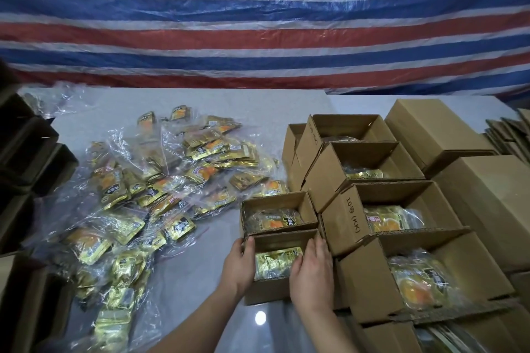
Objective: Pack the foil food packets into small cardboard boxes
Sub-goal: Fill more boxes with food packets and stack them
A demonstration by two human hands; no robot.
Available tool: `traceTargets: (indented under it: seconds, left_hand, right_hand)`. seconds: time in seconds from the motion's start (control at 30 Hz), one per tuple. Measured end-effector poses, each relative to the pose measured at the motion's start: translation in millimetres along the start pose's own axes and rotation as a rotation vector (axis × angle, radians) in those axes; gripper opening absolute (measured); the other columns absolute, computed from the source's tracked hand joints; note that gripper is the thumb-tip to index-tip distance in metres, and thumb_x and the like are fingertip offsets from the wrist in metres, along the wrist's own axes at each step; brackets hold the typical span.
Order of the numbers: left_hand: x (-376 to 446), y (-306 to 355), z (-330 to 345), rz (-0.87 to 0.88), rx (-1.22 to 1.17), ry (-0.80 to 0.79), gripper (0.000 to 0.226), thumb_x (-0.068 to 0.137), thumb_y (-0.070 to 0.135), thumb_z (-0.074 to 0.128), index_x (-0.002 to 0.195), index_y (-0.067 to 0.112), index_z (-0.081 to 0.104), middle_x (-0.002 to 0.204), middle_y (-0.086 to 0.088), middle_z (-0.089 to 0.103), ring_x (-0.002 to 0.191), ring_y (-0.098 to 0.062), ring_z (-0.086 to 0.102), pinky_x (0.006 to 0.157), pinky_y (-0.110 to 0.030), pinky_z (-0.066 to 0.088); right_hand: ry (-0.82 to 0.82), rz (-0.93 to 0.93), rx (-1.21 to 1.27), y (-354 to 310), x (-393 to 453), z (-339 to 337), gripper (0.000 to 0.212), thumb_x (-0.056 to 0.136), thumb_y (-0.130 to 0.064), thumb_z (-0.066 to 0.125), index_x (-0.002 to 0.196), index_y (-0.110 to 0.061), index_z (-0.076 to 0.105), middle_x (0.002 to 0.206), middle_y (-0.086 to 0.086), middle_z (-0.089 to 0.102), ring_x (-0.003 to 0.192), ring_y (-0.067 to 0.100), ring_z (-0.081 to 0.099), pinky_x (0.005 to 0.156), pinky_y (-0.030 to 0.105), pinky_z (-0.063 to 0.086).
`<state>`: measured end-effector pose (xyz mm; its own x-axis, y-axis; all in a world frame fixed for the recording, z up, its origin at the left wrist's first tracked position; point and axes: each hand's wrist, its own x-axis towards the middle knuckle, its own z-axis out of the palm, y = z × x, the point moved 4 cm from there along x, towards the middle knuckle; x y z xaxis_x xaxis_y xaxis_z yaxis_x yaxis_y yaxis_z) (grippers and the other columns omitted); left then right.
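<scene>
A small open cardboard box (266, 289) sits at the near middle of the table with a gold foil packet bag (276, 262) inside it. My left hand (239, 262) grips the box's left wall, thumb over the rim. My right hand (311, 269) holds the right side, fingers curled over the rim and touching the packets. Just behind stands another small open box (249, 216) with packets in it. A heap of gold foil packets in clear bags (149, 195) spreads over the table to the left.
Stacked open boxes (341, 215) holding packets rise to the right, with closed cartons (493, 189) behind them and flat cardboard (507, 129) at far right. Dark boxes (31, 152) line the left edge. A striped tarp (258, 23) hangs behind the grey table (200, 275).
</scene>
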<state>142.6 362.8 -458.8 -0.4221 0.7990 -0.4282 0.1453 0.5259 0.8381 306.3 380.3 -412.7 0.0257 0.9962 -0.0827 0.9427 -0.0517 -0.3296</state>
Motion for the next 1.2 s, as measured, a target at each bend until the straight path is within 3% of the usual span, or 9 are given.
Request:
traceTargets:
  seconds: [0.2,0.37,0.43,0.6,0.7,0.83,0.97,1.03,1.2]
  left_hand:
    - [-2,10,-2,-0.024,0.049,-0.037,0.052,0.103,0.046,0.032,0.135,0.007,0.047,0.134,-0.013,0.057,0.124,-0.03,0.052,0.09,-0.027,0.037]
    - [-24,19,-23,-0.067,0.05,-0.009,0.057,0.102,0.051,0.028,0.131,0.006,0.048,0.131,-0.013,0.057,0.112,-0.023,0.055,0.085,-0.029,0.039]
    - [-36,22,-38,-0.031,0.075,-0.007,0.05,0.102,0.048,0.031,0.128,0.009,0.05,0.13,-0.009,0.059,0.107,-0.019,0.055,0.088,-0.029,0.04]
    - [-71,22,-99,0.018,0.136,0.056,0.043,0.102,0.043,0.038,0.133,0.016,0.05,0.128,-0.002,0.057,0.118,-0.018,0.055,0.094,-0.026,0.04]
    - [-92,18,-139,0.058,0.161,0.146,0.034,0.102,0.038,0.041,0.123,0.017,0.056,0.111,0.004,0.058,0.1,-0.011,0.057,0.085,-0.024,0.044]
    - [-122,13,-183,0.112,0.166,0.262,0.031,0.1,0.04,0.043,0.12,0.022,0.057,0.105,0.014,0.059,0.088,0.009,0.052,0.069,-0.01,0.039]
    - [-144,41,-215,0.203,0.194,0.367,0.025,0.099,0.039,0.046,0.114,0.025,0.06,0.098,0.02,0.06,0.089,0.002,0.057,0.071,-0.006,0.041]
    - [-155,70,-233,0.265,0.233,0.396,0.029,0.099,0.041,0.045,0.118,0.024,0.06,0.105,0.016,0.062,0.094,-0.001,0.058,0.079,-0.015,0.046]
    - [-204,133,-303,0.416,0.398,0.525,0.032,0.098,0.045,0.043,0.121,0.027,0.059,0.116,0.013,0.061,0.106,-0.003,0.055,0.092,-0.027,0.046]
  right_hand:
    - [-0.045,-0.021,0.014,-1,4,-6,0.052,0.105,-0.027,0.034,0.153,-0.005,0.034,0.164,0.008,0.022,0.151,0.021,0.019,0.123,0.031,0.012]
    - [-0.093,-0.048,0.027,-3,2,-14,0.052,0.102,-0.029,0.042,0.148,-0.003,0.042,0.159,0.01,0.031,0.147,0.023,0.028,0.122,0.033,0.022]
    - [-0.109,-0.08,0.033,-8,3,-18,0.05,0.1,-0.03,0.045,0.143,-0.005,0.049,0.153,0.009,0.041,0.14,0.022,0.039,0.118,0.035,0.031]
    - [-0.15,-0.162,0.059,-30,-2,-18,0.038,0.098,-0.03,0.049,0.13,-0.012,0.058,0.13,0.006,0.057,0.115,0.021,0.057,0.099,0.035,0.046]
    - [-0.182,-0.187,0.001,-37,-10,-12,0.024,0.098,-0.03,0.049,0.111,-0.014,0.063,0.117,0.008,0.063,0.107,0.025,0.061,0.087,0.034,0.044]
    - [-0.167,-0.185,-0.009,-49,-12,-11,0.025,0.095,-0.026,0.054,0.109,-0.009,0.065,0.115,0.014,0.064,0.107,0.031,0.061,0.093,0.039,0.047]
    - [-0.113,-0.346,0.101,-95,-22,-17,0.02,0.091,-0.015,0.06,0.104,-0.002,0.068,0.104,0.018,0.066,0.099,0.038,0.061,0.085,0.044,0.048]
    - [-0.115,-0.447,0.189,-131,-31,-25,0.021,0.091,-0.014,0.059,0.107,-0.002,0.067,0.101,0.014,0.065,0.096,0.035,0.06,0.082,0.042,0.047]
    - [-0.204,-0.742,0.497,-236,-78,-55,0.013,0.099,-0.023,0.052,0.103,-0.023,0.065,0.095,-0.012,0.06,0.091,0.01,0.057,0.073,0.02,0.042]
